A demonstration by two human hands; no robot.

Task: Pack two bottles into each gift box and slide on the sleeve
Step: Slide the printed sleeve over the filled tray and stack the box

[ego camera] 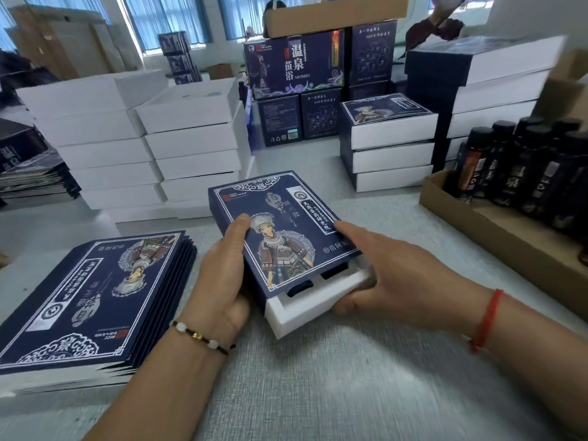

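A dark blue printed sleeve [280, 230] covers most of a white gift box [305, 313] in the middle of the table. The box's near end sticks out, and two dark bottle tops [331, 273] show in its white insert. My left hand [222, 272] grips the sleeve's left edge, thumb on top. On the right, my right hand [388, 275] holds the box's near corner, with the index finger laid along the sleeve's right edge.
A stack of flat blue sleeves [95, 297] lies at the near left. White boxes [152, 138] are piled behind. Sleeved boxes [388, 144] stack at the back right. A cardboard tray [509, 230] of dark bottles [525, 167] stands on the right. Another person's hand [436, 30] is far back.
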